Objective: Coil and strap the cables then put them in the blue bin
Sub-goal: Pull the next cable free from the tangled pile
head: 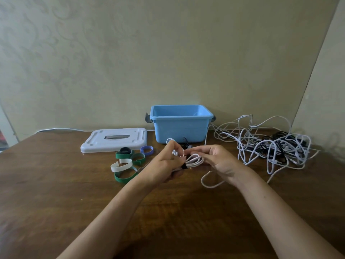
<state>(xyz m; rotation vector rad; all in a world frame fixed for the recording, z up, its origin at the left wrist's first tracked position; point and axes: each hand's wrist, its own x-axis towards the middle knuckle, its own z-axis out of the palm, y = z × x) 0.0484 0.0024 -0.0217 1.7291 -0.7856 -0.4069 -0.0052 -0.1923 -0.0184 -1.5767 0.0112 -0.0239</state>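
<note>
Centrally, the open bin (180, 126) stands at the wall on the table (74, 193), lid (113, 140) flat to its left, loose straps (128, 161) before the lid, a tangled cable pile (268, 146) to the right. Both hands meet above the table in front of the bin: left hand (164, 165) and right hand (218, 159) each grip the white coil (194, 160). The coil is looped, banded by a black strap (184, 166), one tail (209, 182) trailing onto the table.

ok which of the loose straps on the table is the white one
The white strap, an open curl lying in front of the lid, partly overlapping the nearest green strap. The other loose straps are green, purple or black.
</note>
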